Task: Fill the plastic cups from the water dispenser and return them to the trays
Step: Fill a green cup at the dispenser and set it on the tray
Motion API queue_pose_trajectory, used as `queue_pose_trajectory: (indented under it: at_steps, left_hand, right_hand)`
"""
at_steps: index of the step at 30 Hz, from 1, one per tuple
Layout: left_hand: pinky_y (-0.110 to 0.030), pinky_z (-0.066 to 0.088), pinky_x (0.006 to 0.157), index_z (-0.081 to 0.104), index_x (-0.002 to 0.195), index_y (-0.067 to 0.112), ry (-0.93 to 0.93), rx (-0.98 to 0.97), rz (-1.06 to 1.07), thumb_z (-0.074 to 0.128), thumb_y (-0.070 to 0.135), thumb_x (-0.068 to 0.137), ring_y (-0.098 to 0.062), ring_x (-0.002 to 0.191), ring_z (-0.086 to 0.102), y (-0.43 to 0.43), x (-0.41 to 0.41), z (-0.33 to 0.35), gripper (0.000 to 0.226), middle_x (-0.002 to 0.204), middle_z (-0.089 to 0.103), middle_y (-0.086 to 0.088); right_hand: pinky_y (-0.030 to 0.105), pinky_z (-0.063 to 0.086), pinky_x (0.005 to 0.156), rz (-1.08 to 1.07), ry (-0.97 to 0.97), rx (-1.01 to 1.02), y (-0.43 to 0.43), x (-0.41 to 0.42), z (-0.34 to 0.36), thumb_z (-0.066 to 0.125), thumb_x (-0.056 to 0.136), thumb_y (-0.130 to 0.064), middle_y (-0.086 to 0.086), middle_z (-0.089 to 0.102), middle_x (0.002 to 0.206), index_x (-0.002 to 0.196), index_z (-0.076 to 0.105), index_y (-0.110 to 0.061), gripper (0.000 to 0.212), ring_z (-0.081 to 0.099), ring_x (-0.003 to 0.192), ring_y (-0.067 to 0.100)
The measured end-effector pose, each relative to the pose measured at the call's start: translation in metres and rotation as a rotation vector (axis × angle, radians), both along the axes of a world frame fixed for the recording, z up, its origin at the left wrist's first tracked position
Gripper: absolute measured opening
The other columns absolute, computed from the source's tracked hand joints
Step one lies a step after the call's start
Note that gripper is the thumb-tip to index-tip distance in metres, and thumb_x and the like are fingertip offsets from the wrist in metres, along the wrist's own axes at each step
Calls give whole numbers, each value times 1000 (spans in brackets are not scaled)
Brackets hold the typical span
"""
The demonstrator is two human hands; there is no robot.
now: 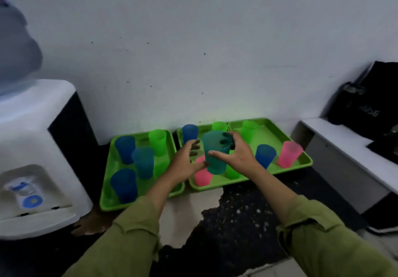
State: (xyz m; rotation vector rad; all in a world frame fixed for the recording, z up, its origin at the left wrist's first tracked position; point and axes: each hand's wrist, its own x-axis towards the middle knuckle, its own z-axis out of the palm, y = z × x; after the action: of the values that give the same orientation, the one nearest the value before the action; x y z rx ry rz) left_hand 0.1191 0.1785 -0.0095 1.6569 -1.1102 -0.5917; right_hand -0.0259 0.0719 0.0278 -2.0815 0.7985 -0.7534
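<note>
Both hands, left (187,162) and right (238,151), hold one teal cup (215,153) above the right green tray (301,153).

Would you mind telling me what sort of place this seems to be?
Probably an office or break-room corner: a white water dispenser with its bottle on top, green trays of plastic cups on the worn floor by a plain wall, and a black bag on a low white shelf.
</note>
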Motion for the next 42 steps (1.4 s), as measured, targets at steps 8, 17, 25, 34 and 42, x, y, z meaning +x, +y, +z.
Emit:
queue_pose_trajectory:
  at_steps: [8,17,25,34,42]
  left_hand:
    - [-28,44,91,40,134,12,-84,50,7,71,17,80,-17,113,53,-105,-2,-1,62,129,52,-9]
    - [-31,44,93,40,132,24,-112,136,28,73,32,78,-15,116,51,-203,-22,-22,65,130,52,0]
    - [-28,42,92,42,132,15,-101,173,145,72,23,79,-20,118,52,-281,-59,-40,61,129,53,-7]
    - [-32,39,100,34,136,20,-96,301,196,75,30,75,-22,127,43,-338,-70,-59,74,140,43,-6]
    - [-31,33,105,27,140,15,-139,358,265,81,27,68,-25,131,38,-377,-59,-76,90,143,36,-10]
  right_hand:
    - [37,49,91,-164,-15,0,-112,-14,3,85,63,-34,4,56,116,124,46,-13,76,57,104,21]
    - [28,47,79,-257,-10,28,-247,-45,-9,85,63,-30,8,51,123,127,41,-10,79,51,105,21]
    - [23,36,88,-220,47,-33,-349,-58,-26,83,65,-25,13,45,129,130,40,-4,81,46,117,25]
    - [28,40,87,-157,182,124,-413,-56,-69,84,63,-18,16,44,127,129,38,-1,82,47,115,29]
    - [34,42,90,-149,237,190,-443,-44,-101,83,64,-15,18,41,126,125,36,0,79,46,114,31]
